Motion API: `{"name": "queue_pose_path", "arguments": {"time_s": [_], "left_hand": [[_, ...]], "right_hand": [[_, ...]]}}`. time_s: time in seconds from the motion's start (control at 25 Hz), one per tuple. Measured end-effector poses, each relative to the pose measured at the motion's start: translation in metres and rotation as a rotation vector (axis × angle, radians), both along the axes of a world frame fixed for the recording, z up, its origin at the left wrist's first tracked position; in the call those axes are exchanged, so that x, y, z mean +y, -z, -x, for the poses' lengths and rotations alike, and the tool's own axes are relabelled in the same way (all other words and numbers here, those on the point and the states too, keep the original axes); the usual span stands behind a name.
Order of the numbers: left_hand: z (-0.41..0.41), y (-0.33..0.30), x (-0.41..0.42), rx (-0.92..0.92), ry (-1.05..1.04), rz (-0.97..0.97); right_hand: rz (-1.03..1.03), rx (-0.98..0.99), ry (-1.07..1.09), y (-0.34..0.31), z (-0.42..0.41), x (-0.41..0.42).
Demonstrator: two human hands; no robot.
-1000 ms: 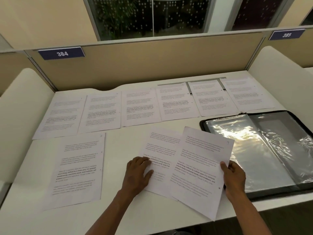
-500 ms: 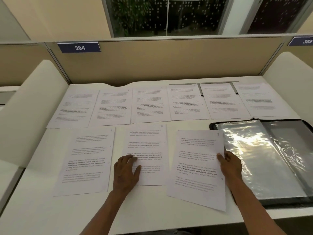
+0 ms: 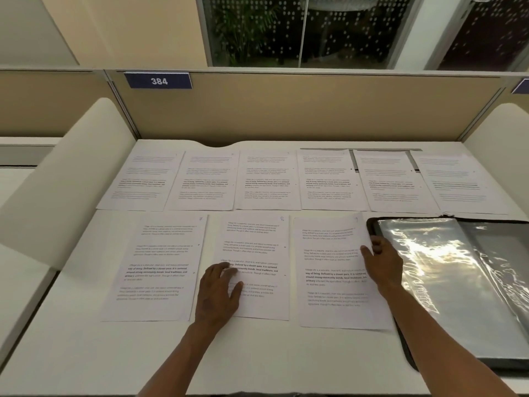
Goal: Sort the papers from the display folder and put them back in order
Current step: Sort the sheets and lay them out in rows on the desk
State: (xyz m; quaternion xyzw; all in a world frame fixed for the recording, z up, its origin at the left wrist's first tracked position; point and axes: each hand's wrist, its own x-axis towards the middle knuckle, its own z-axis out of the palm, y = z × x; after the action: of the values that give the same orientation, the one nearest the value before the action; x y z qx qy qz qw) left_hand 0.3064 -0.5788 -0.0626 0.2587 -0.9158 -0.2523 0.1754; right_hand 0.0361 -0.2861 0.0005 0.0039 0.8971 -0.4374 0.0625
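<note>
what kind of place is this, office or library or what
Probably a library or study hall carrel: a numbered desk sign, 384, on a tan divider panel, white side screens, and a window behind.

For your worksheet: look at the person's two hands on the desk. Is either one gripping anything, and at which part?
Nothing is gripped. The left hand rests flat on the lower left of the sheet marked 8; the right hand presses the neighbouring sheet's right edge.

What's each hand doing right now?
Left hand: open, flat on the middle white printed sheet.
Right hand: open, resting on the right white printed sheet.
</note>
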Motion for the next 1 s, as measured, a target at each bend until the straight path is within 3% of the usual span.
{"name": "queue_pose_path", "arguments": {"time_s": [0.12, 0.2, 0.36, 1.0], "left_hand": [[0.001, -0.001, 0.008, 0.007, 0.010, -0.005], [0.001, 0.000, 0.012, -0.003, 0.029, 0.008], [0.000, 0.007, 0.012, -0.036, 0.052, 0.033], [0.004, 0.006, 0.012, -0.038, 0.038, 0.049]], "right_hand": [[-0.219, 0.317, -0.150, 0.014, -0.024, -0.001], [-0.263, 0.409, -0.319, 0.025, -0.052, -0.003], [-0.372, 0.374, -0.500, 0.052, -0.091, 0.000], [-0.419, 0.305, -0.431, 0.054, -0.090, -0.014]]}}
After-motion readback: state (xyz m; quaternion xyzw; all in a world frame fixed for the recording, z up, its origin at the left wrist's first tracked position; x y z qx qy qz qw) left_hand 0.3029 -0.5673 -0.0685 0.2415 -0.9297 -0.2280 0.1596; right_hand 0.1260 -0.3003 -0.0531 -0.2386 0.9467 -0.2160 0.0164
